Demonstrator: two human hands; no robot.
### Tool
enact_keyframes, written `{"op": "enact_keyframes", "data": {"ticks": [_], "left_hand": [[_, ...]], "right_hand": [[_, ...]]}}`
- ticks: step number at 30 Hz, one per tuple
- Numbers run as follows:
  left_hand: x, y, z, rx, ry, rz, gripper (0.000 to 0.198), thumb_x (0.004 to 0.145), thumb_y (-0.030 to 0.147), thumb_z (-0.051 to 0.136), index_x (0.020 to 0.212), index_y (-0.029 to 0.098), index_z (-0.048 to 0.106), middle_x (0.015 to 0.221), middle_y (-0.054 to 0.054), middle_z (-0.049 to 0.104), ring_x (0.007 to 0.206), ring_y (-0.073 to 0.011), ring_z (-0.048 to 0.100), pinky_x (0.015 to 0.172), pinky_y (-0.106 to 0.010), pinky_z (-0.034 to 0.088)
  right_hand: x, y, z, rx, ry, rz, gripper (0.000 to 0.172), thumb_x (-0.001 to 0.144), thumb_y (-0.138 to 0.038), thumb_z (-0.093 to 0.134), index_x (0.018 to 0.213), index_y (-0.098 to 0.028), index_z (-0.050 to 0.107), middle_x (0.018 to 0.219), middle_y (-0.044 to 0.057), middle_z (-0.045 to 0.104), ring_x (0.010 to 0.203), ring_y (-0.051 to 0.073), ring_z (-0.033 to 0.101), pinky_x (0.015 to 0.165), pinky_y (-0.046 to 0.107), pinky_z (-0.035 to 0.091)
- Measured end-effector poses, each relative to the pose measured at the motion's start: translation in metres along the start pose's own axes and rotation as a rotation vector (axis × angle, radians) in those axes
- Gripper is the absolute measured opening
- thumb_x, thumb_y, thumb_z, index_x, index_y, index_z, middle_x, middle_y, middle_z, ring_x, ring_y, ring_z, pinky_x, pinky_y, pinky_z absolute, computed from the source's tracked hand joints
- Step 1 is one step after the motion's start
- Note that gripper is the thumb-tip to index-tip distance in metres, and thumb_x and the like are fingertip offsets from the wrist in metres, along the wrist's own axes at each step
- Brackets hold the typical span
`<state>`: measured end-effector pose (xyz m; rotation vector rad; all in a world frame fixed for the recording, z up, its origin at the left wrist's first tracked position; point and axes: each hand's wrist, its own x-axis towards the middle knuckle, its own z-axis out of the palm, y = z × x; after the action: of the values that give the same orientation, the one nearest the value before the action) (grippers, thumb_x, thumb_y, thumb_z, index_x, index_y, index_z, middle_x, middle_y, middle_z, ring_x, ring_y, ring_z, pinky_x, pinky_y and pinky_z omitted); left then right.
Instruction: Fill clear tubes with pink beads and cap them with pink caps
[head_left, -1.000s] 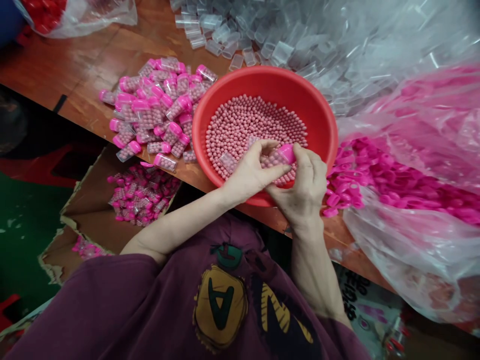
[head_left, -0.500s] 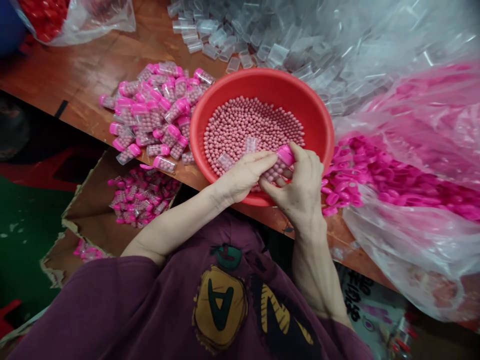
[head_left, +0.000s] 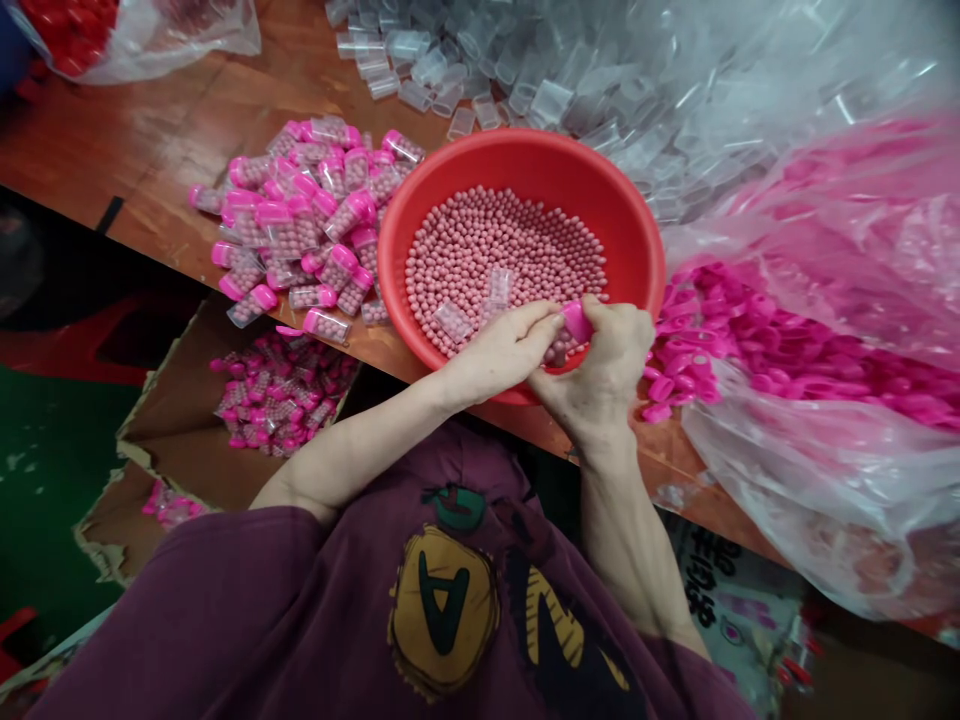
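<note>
- Left hand (head_left: 502,350): gripping the pink-capped bottle (head_left: 576,320) from its left side, fingers bent toward it.
- Right hand (head_left: 600,365): gripping the same bottle from the right, fingers folded in at the cap; the lower fingers are hidden.
- Change at the hands: half a second ago the right fingers were more spread and a longer stretch of the bottle's body showed between the hands. The right fingers are now curled tighter and less of the body is exposed.
- Bottle, position: held between both hands, above the near right part of the red bowl (head_left: 630,250).
- Bottle, appearance: bright pink cap uppermost and tilted; clear body below with pinkish beads visible inside. Whether the cap is fully seated cannot be told.
- Bowl contents: a bed of small dull-pink beads (head_left: 495,240), with clear tubes (head_left: 454,322) lying on it to the left of the held bottle. These tubes are unchanged from the earlier frame.
- Left of bowl: a pile of filled bottles (head_left: 300,220), pink-capped, on the brown counter (head_left: 172,120); no change noted.
- Right of bowl: loose pink caps (head_left: 697,330) spilling from a plastic bag (head_left: 810,490).
- Behind bowl: a heap of clear empty tubes (head_left: 510,70).
- Below counter, left: a cardboard box (head_left: 187,420) containing more filled bottles.
</note>
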<state>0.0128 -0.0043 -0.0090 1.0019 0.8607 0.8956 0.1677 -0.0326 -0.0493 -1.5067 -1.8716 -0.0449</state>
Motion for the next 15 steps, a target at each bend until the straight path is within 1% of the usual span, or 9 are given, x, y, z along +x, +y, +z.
{"op": "enact_keyframes", "data": {"ticks": [3, 5, 7, 8, 10, 11, 12, 13, 15], "left_hand": [[-0.004, 0.008, -0.001, -0.058, 0.065, -0.089, 0.027, 0.115, 0.016, 0.056, 0.1, 0.015, 0.078, 0.085, -0.003, 0.069, 0.078, -0.0161, 0.063, 0.084, -0.034, 0.057], [-0.006, 0.019, -0.022, -0.059, 0.149, -0.025, 0.024, 0.117, 0.031, 0.059, 0.112, 0.02, 0.08, 0.092, -0.005, 0.073, 0.087, -0.0204, 0.069, 0.09, -0.041, 0.06], [-0.005, 0.033, -0.066, 0.04, 0.308, 0.167, 0.033, 0.116, 0.055, 0.064, 0.123, 0.027, 0.078, 0.101, -0.005, 0.078, 0.107, -0.0262, 0.072, 0.104, -0.049, 0.06], [-0.003, 0.04, -0.093, 0.133, 0.42, 0.275, 0.041, 0.114, 0.065, 0.064, 0.128, 0.029, 0.076, 0.104, -0.004, 0.079, 0.115, -0.028, 0.07, 0.111, -0.053, 0.058], [0.002, 0.05, -0.147, 0.464, 0.689, 0.422, 0.041, 0.114, 0.063, 0.066, 0.135, 0.028, 0.072, 0.123, -0.003, 0.078, 0.132, -0.0281, 0.063, 0.128, -0.057, 0.048], [0.005, 0.053, -0.169, 0.653, 0.843, 0.477, 0.04, 0.112, 0.056, 0.073, 0.139, 0.027, 0.069, 0.139, -0.002, 0.074, 0.144, -0.0284, 0.055, 0.139, -0.056, 0.035], [0.007, 0.054, -0.183, 0.784, 0.942, 0.513, 0.043, 0.111, 0.049, 0.077, 0.145, 0.027, 0.066, 0.153, -0.003, 0.068, 0.156, -0.03, 0.045, 0.145, -0.056, 0.022], [0.009, 0.055, -0.189, 0.873, 0.932, 0.537, 0.04, 0.111, 0.04, 0.077, 0.146, 0.027, 0.065, 0.157, -0.003, 0.065, 0.158, -0.0293, 0.043, 0.145, -0.055, 0.022], [0.013, 0.053, -0.179, 0.961, 0.721, 0.58, 0.028, 0.112, 0.026, 0.071, 0.139, 0.026, 0.069, 0.149, -0.005, 0.072, 0.148, -0.0265, 0.056, 0.136, -0.051, 0.039]], "right_hand": [[0.011, -0.003, -0.006, 0.088, -0.128, -0.044, 0.072, 0.091, -0.051, 0.079, 0.152, -0.02, 0.058, 0.129, 0.018, 0.074, 0.118, 0.04, 0.07, 0.104, 0.067, 0.059], [0.024, 0.003, -0.013, 0.243, -0.28, -0.082, 0.09, 0.094, -0.054, 0.08, 0.17, -0.022, 0.044, 0.145, 0.019, 0.072, 0.126, 0.038, 0.072, 0.108, 0.063, 0.061], [0.041, 0.014, -0.019, 0.315, -0.372, -0.044, 0.095, 0.097, -0.056, 0.078, 0.177, -0.023, 0.037, 0.147, 0.017, 0.073, 0.124, 0.035, 0.075, 0.108, 0.059, 0.064], [0.05, 0.019, -0.021, 0.298, -0.392, -0.004, 0.086, 0.1, -0.054, 0.076, 0.174, -0.023, 0.044, 0.142, 0.016, 0.077, 0.12, 0.034, 0.076, 0.106, 0.057, 0.065], [0.069, 0.026, -0.017, 0.208, -0.436, 0.058, 0.055, 0.105, -0.043, 0.068, 0.157, -0.023, 0.064, 0.13, 0.014, 0.082, 0.114, 0.033, 0.079, 0.104, 0.054, 0.066], [0.079, 0.025, -0.012, 0.162, -0.48, 0.065, 0.043, 0.107, -0.038, 0.065, 0.146, -0.022, 0.071, 0.126, 0.014, 0.084, 0.113, 0.033, 0.08, 0.104, 0.053, 0.066], [0.088, 0.022, -0.004, 0.116, -0.543, 0.059, 0.035, 0.108, -0.035, 0.063, 0.138, -0.021, 0.075, 0.125, 0.014, 0.085, 0.112, 0.033, 0.08, 0.104, 0.052, 0.066], [0.097, 0.017, 0.005, 0.062, -0.615, 0.051, 0.031, 0.109, -0.034, 0.063, 0.133, -0.02, 0.076, 0.125, 0.016, 0.085, 0.114, 0.034, 0.081, 0.105, 0.052, 0.065], [0.112, 0.004, 0.028, -0.073, -0.757, 0.038, 0.03, 0.111, -0.035, 0.066, 0.131, -0.016, 0.075, 0.129, 0.021, 0.084, 0.12, 0.038, 0.08, 0.107, 0.052, 0.063]]}}
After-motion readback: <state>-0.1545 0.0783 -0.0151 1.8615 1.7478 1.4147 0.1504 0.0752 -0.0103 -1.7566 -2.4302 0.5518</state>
